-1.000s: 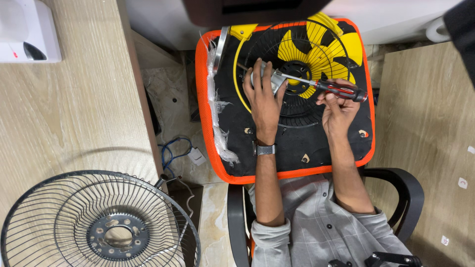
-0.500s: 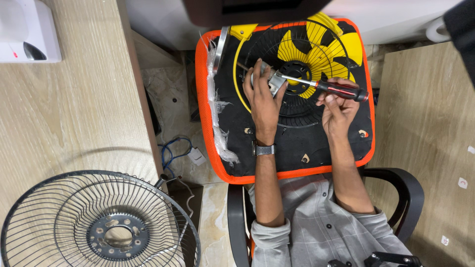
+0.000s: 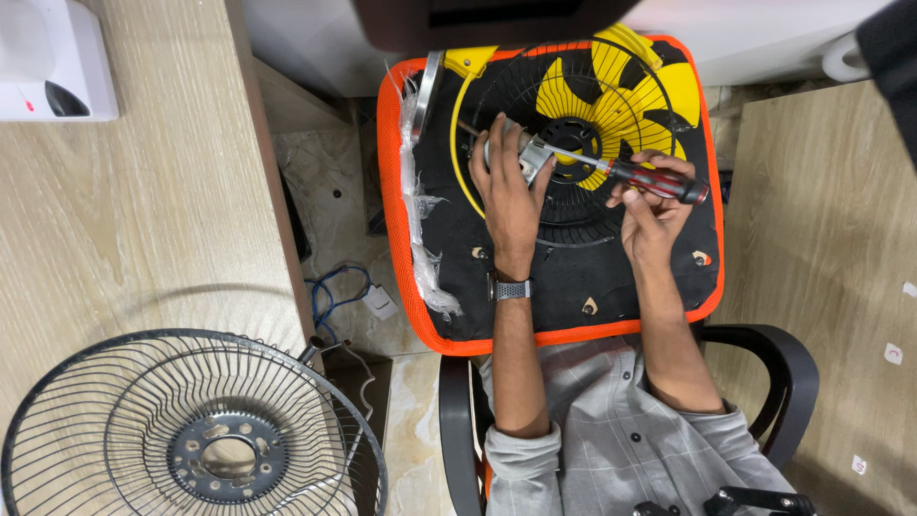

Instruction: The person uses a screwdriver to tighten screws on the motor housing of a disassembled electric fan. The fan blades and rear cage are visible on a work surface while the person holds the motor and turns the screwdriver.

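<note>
Right hand (image 3: 650, 215) grips red-black screwdriver (image 3: 630, 174); left hand (image 3: 506, 182) seemingly steadies fan (image 3: 592, 105).

one fan (image 3: 611, 105), one screwdriver (image 3: 630, 172), one loose grille (image 3: 191, 430).

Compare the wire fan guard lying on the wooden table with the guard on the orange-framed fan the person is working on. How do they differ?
The loose guard lies alone and untouched on the wooden table; the mounted guard sits over yellow blades. The loose guard's hub is open, with holes; at the mounted guard's hub the left hand holds a metal piece while the right hand grips a screwdriver. Both are round, dark wire grilles.
</note>
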